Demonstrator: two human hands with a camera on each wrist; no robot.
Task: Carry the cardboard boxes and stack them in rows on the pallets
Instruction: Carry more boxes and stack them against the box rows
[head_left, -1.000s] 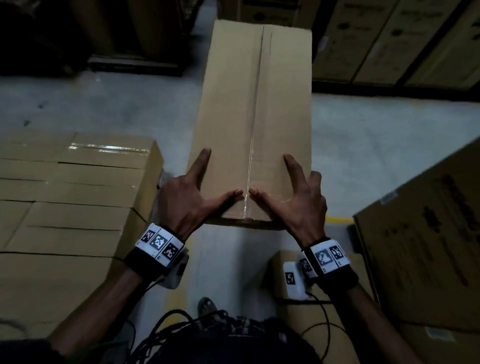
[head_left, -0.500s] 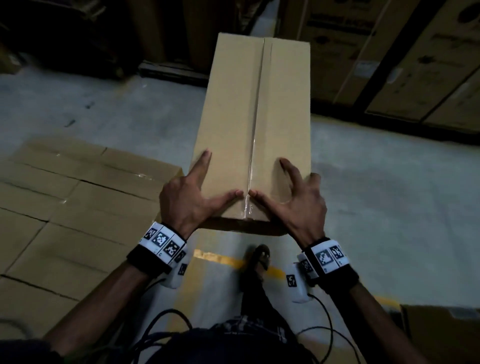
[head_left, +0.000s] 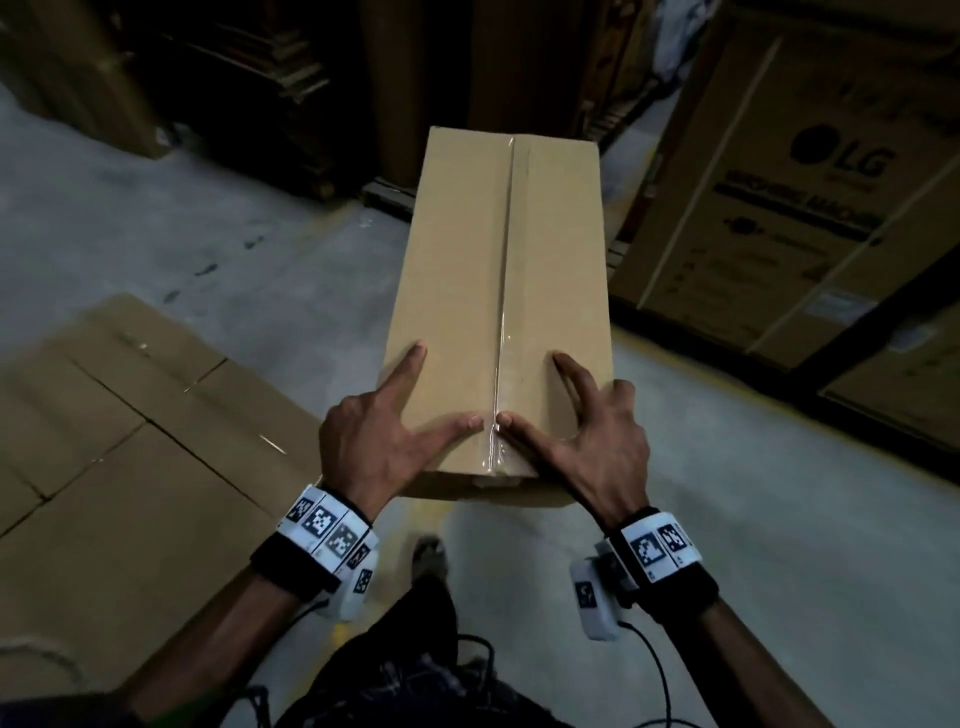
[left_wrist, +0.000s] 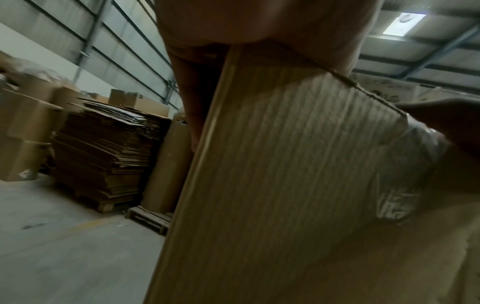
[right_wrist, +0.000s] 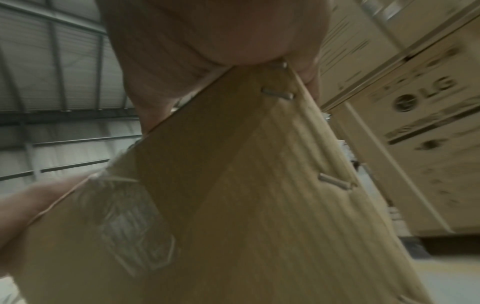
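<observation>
1. Changed since the earlier head frames: stacked boxes (head_left: 119, 441) at lower left, formerly filling much of the left side, now shifted further down and left; yellow floor line beneath the load gone from view; printed cartons at right now larger and closer, with lettering legible.
2. Unchanged: grip and hand placement on the carried load.
3. Carried cardboard box (head_left: 501, 306): one, long and plain, held in the air over the concrete floor (head_left: 779, 519), level, long axis pointing away from the body; clear tape along the centre seam and folded over the near end.
4. Left hand (head_left: 384, 441) and right hand (head_left: 592, 441): each clasping a near corner of the cardboard box, thumb and forefinger spread flat on top, thumb tips nearly meeting at the tape seam, remaining fingers wrapped down the sides.
5. Right wrist view: staples visible in the near end flap; count uncertain owing to blur.
6. Writing: "LG" with round logo on the large carton (head_left: 810, 208) at right; smaller print below it too blurred to read. Same "LG" mark repeated in the right wrist view.
7. Left wrist view: one pile of flattened cardboard (left_wrist: 109, 152) resting on a wooden pallet (left_wrist: 111, 205); a second pallet (left_wrist: 150, 220) just beside it.
</observation>
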